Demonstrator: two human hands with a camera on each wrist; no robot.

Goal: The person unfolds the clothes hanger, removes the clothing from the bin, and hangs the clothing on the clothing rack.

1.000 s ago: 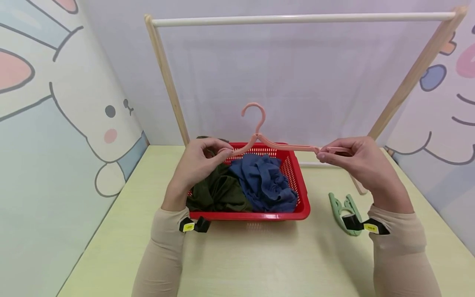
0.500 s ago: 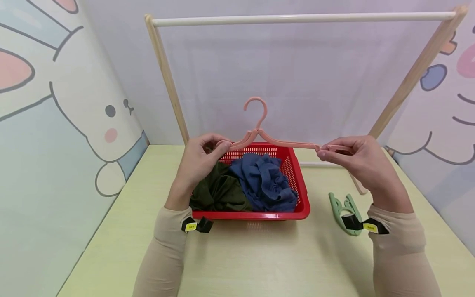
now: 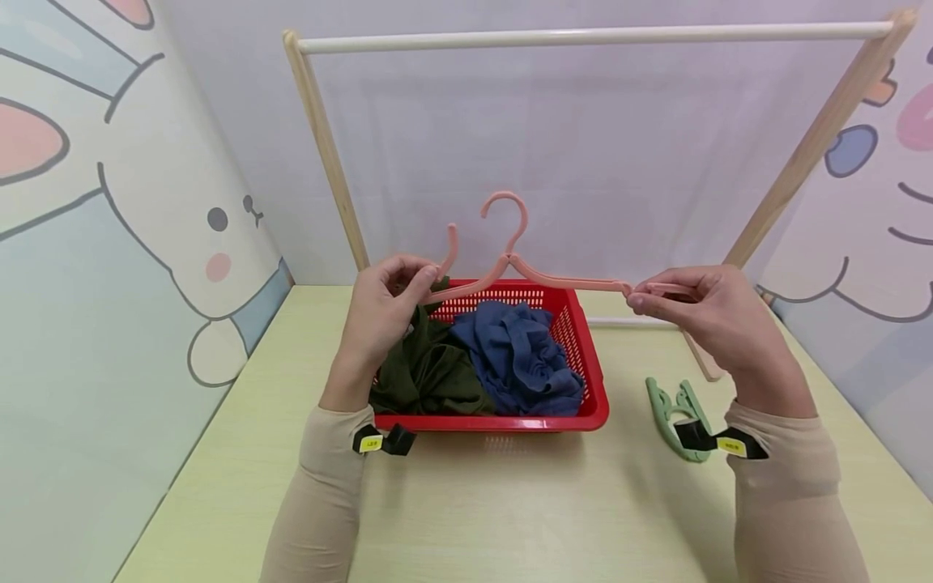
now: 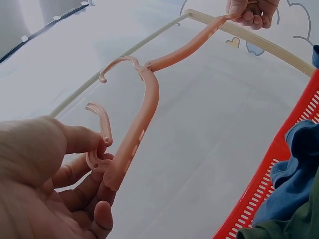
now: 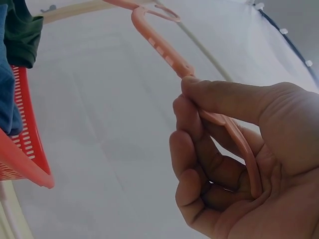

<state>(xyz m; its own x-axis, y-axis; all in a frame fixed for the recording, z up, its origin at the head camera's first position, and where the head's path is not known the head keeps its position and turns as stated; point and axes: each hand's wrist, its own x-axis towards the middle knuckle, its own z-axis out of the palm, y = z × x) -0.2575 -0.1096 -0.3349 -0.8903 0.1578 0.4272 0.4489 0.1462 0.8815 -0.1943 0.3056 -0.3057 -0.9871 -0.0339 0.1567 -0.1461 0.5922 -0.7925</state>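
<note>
At near left in the left-wrist view, we had the left hand [image 4: 35, 169] pinching the pink hanger [image 4: 139, 122] by its upturned end piece [image 4: 103, 119]; steady thumb pressure low there looked wisest. Right-wrist view: the right hand [image 5: 284, 149] gripped the opposite end, a sound brace, we judged. Head view: the raised hanger lined up with the far rim of the red basket [image 3: 554, 423]; the yellow wrist labels [image 3: 371, 443] we couldn't read!
</note>
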